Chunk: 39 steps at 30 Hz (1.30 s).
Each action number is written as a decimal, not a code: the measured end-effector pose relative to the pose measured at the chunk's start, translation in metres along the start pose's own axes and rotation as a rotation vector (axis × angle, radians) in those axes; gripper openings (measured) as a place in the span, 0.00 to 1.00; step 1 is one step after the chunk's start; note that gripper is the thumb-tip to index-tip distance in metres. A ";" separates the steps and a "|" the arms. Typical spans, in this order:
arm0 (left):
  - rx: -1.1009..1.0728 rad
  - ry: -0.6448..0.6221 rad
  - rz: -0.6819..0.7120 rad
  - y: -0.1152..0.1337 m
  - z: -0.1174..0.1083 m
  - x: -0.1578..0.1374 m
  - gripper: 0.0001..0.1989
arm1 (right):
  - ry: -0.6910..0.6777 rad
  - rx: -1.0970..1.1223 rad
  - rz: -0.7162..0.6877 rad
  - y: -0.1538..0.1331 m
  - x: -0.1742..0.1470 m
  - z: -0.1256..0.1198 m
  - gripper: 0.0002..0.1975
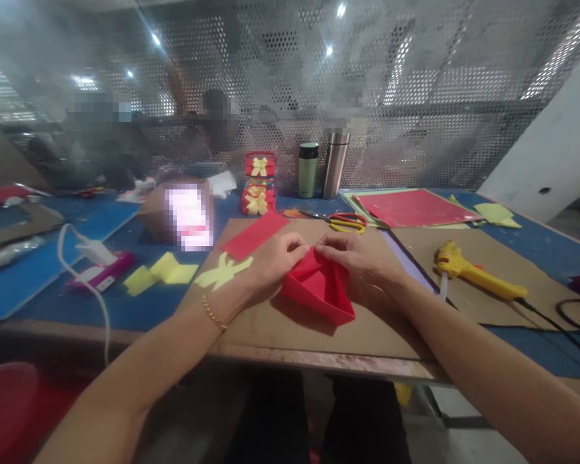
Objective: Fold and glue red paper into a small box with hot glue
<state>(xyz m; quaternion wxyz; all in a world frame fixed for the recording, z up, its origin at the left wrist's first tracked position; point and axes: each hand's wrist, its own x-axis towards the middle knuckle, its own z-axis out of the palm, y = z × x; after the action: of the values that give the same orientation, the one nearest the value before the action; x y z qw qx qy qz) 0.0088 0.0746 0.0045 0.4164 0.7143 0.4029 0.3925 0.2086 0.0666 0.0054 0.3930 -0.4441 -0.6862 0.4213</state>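
A folded red paper box (319, 290), open at the top, is held just over a brown cardboard sheet (251, 328). My left hand (283, 254) pinches its far edge from the left. From the right, the fingers of my right hand (348, 254) are closed on the same edge, close to the left fingertips. Beside my left wrist lies a pale yellow paper bow cutout (223, 270). Behind that hand is a flat red paper strip (254, 235). Parts of the box's far side are hidden by my fingers.
A yellow glue gun (483, 274) with a black cord lies on the right. Scissors (348, 222), a green cup (308, 171), a steel flask (336, 165), finished red boxes (258, 200) and red sheets (420, 207) stand or lie behind. Yellow paper pieces (162, 270) and a white cable (104, 303) are left.
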 end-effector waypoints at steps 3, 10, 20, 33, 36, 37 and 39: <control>-0.030 -0.019 -0.003 0.001 0.001 -0.001 0.11 | 0.016 0.011 -0.002 -0.002 0.000 0.002 0.18; -0.277 -0.059 -0.162 0.008 -0.003 0.001 0.12 | 0.153 -0.166 -0.045 -0.025 -0.011 -0.003 0.19; -0.504 0.035 -0.291 0.011 -0.003 0.005 0.10 | 0.129 -0.099 -0.062 -0.020 -0.008 -0.004 0.09; -0.304 -0.073 -0.219 0.015 -0.002 0.002 0.15 | 0.307 -0.251 -0.320 -0.006 0.002 -0.001 0.06; -0.260 -0.069 -0.165 0.011 -0.001 0.001 0.16 | 0.278 -0.262 -0.356 -0.008 0.002 -0.001 0.05; -0.255 -0.070 -0.160 0.010 -0.001 0.001 0.16 | 0.267 -0.262 -0.349 -0.008 0.002 0.000 0.05; -0.265 -0.083 -0.167 0.009 -0.001 0.000 0.16 | 0.259 -0.259 -0.312 -0.010 0.001 0.001 0.06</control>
<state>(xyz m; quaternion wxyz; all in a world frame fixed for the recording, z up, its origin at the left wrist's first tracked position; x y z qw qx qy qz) 0.0101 0.0719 0.0128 0.5544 0.6326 0.3881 0.3766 0.2050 0.0652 0.0146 0.4777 -0.4297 -0.7386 0.2039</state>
